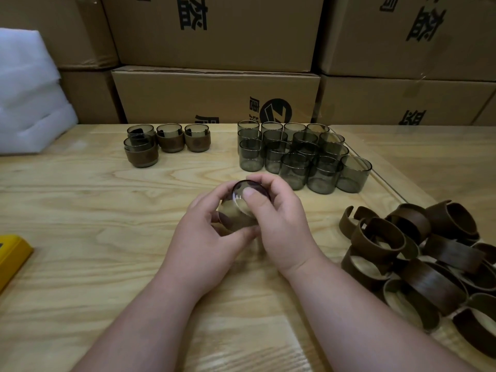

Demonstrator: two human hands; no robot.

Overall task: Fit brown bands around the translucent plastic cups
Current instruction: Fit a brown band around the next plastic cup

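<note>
Head view, both hands' grip curled round one translucent cup [243,208]

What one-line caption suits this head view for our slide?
Both hands, left hand and right hand, hold a translucent cup above the wooden table, between bare cups and brown bands.

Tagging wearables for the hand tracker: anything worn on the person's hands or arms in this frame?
Nothing worn that shows. The left hand and right hand are bare: no gloves, rings, watch or wristbands. Both forearms are uncovered up to the frame's bottom edge, with no sleeve, cuff, marking or cable in view.
</note>
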